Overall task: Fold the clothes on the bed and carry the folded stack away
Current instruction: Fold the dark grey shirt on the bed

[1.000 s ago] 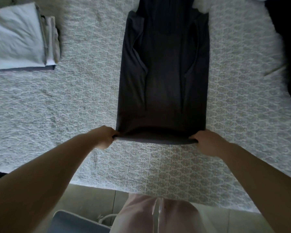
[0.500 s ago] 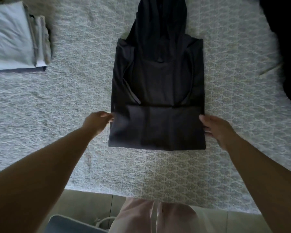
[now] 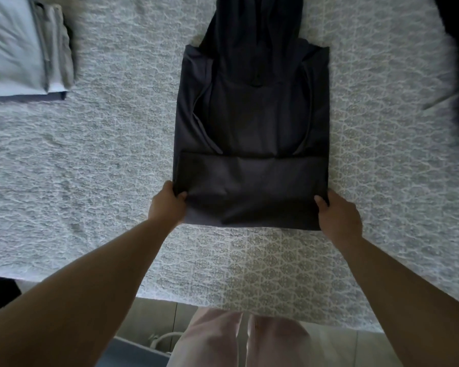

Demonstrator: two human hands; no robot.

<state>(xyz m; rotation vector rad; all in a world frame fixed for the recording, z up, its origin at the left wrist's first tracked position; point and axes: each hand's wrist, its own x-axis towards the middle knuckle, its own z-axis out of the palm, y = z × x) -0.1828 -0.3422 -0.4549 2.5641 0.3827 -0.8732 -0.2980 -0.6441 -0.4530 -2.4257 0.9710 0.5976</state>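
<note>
A dark hooded top [image 3: 252, 133], its hem folded up, lies on the patterned bed [image 3: 104, 160], gripped at its near corners by the left hand [image 3: 167, 203] and right hand [image 3: 338, 217].

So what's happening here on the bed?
A person is folding a dark hoodie laid flat on the patterned bedspread. The left hand and right hand each grip a near corner of it, where the bottom part is already turned up over the body. The hood still sticks out at the far end. A folded stack of light clothes waits at the far left.
</note>
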